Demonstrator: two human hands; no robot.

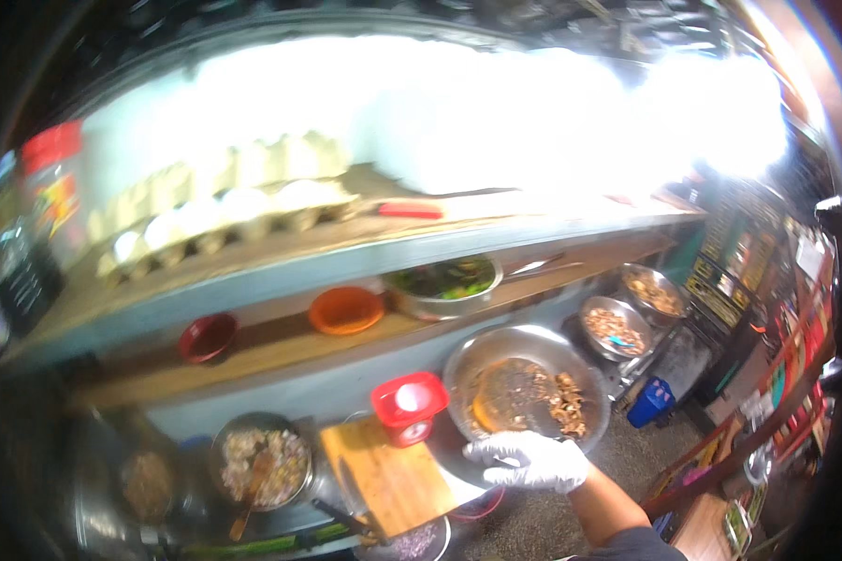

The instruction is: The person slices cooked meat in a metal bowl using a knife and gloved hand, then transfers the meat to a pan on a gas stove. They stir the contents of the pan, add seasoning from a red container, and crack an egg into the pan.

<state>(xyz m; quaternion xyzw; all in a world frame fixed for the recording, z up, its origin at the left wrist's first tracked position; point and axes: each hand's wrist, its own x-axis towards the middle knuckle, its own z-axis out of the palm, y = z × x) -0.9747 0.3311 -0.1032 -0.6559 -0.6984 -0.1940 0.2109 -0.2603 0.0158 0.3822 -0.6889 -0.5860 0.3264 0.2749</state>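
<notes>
My right hand [530, 461], in a white glove, is at the near rim of a large metal basin [533, 340]. Its thumb and fingers are slightly apart, and I see nothing held between them. Brown cooked pieces [568, 407] lie at the right side inside the basin, with brownish liquid [509, 400] beside them. Left of the hand, a red kitchen scale [410, 407] stands on the back of a wooden cutting board [393, 477]. A knife [351, 484] lies along the board's left side. My left hand is out of view.
A pan of chopped food [281, 449] with a wooden spatula [258, 484] is on the left. Two bowls of food pieces [610, 322] stand beyond the basin. On shelves are an egg carton [231, 224], an orange bowl [346, 311] and a pot of greens [449, 280].
</notes>
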